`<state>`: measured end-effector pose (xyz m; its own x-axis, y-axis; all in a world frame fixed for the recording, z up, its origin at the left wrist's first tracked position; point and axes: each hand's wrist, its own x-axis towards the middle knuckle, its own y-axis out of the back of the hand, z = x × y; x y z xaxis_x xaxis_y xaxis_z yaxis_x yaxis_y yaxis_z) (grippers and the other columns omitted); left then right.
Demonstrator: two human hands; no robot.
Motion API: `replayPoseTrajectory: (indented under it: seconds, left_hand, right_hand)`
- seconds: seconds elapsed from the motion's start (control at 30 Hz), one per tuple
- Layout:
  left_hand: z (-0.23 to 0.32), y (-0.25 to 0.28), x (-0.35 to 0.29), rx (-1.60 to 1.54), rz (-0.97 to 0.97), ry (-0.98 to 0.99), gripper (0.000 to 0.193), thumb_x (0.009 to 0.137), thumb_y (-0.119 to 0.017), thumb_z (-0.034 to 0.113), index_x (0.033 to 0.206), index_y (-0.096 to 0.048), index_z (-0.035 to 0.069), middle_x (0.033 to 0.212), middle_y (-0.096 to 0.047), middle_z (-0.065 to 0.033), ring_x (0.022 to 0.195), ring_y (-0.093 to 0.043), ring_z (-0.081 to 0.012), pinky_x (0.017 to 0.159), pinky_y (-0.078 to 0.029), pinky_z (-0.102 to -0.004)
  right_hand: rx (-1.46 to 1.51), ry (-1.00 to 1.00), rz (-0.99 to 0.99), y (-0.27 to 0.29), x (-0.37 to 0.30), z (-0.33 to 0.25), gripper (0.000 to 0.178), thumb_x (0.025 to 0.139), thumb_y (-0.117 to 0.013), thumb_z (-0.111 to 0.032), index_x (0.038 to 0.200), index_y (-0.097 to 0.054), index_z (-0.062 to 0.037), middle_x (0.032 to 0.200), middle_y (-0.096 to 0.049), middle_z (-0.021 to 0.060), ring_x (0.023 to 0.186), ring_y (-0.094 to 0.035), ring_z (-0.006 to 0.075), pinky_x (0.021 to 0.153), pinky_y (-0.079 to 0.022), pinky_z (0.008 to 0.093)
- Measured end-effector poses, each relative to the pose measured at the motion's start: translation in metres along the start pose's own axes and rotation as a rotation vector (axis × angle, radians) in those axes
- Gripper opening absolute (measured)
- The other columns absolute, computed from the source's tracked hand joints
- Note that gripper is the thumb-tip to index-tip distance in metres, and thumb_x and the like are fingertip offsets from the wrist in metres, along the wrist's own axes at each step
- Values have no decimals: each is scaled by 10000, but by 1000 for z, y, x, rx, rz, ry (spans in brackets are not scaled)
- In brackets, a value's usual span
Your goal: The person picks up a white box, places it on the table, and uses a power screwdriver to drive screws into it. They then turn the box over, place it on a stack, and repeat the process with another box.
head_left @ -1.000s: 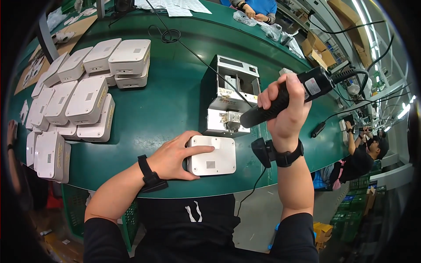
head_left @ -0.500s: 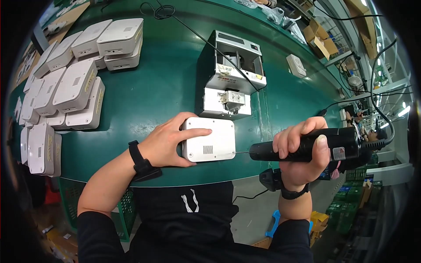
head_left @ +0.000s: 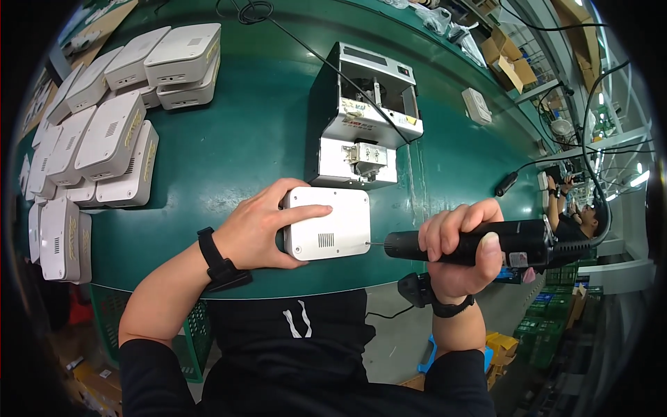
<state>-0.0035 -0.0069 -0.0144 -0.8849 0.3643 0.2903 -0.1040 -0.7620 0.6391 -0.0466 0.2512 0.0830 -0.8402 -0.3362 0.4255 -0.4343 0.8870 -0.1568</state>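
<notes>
Chg vs ~1 s ago: black electric screwdriver [head_left: 514, 243] was up by the front metal block [head_left: 370, 158] of the benchtop screw feeder [head_left: 361, 125]; now down at the white plastic housing [head_left: 337, 226], bit [head_left: 377, 243] at its near-right corner. Same corner as 0.5 s ago, driver nose maybe a touch closer now. My read: pickup at feeder is done, fastening at that corner is in hand. Can't confirm screw on bit or seating depth, too small to tell.

RH [head_left: 462, 240]: fingers clamped round driver body, thumb along the near side. Driver runs off to the right in view, cord out the back end.

LH [head_left: 253, 226]: fingers spread but clasped round housing's left end, index flat on top face, thumb at near-left corner. Grip unchanged over the last sec, so prob steadying the part vs driver push/torque.

Housing loc: flat on green worktop [head_left: 243, 153] nr front edge, just in front of feeder, vented face up. Vent slots nr its near side, screw holes nr corners.

Rest: pile of similar white housings [head_left: 111, 139] far left, well apart from LH. Small white unit [head_left: 476, 105] on worktop, right of feeder. Blk cable [head_left: 313, 52] crosses over feeder.
</notes>
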Motion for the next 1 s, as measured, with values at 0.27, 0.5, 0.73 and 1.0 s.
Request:
replayPoseTrajectory:
  seconds: [0.27,0.5,0.73,1.0]
  left_hand:
    - [1,-1,-2,2,3,-10,746,596,-846,247,1292,-580,292,1267,-469,-105,1110,-560,-311,902,-515,-404]
    - [5,-1,-2,-5,-20,-4,755,604,-849,252,1306,-574,277,1286,-463,-119,1138,-544,-328,922,-505,-410]
    - [0,0,-4,-58,-4,-2,764,593,-858,242,1304,-580,269,1282,-464,-126,1127,-548,-336,921,-505,-408]
    - [-1,-3,-4,-3,7,11,760,577,-865,231,1287,-595,264,1269,-472,-122,1104,-561,-324,914,-510,-400]
  right_hand:
    - [92,103,-37,-14,61,-11,263,955,-461,-337,975,-453,-75,634,-468,47,490,-454,155,511,-420,332]
    - [-107,52,104,-23,92,3,258,975,-423,-329,972,-462,-74,624,-453,40,497,-457,156,523,-422,329]
    - [75,-88,7,-34,38,-20,322,950,-464,-394,958,-452,-73,619,-464,37,472,-452,153,506,-420,322]
    - [15,-68,-65,-46,12,-23,406,891,-542,-466,942,-431,-79,626,-482,38,458,-458,152,500,-428,324]
